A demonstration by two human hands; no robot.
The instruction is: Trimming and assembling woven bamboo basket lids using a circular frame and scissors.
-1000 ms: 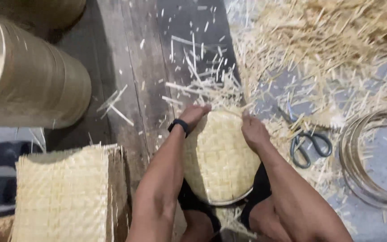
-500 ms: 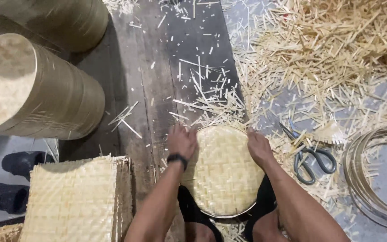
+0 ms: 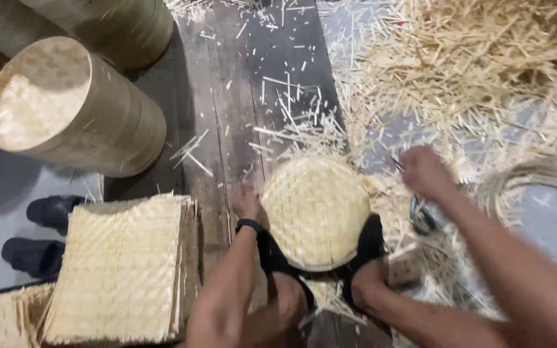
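Scissors (image 3: 423,216) lie just beneath our right hand (image 3: 425,173), which hovers blurred above them, so we cannot tell whether its fingers are spread or curled. Our left hand (image 3: 247,203) presses flat against the near-left rim of the round woven basket (image 3: 315,209), wedged between our feet. Reaching blind into the bamboo offcuts (image 3: 459,77) beyond the right hand risks a nick or splinter, and one-handed bracing could let the basket roll.
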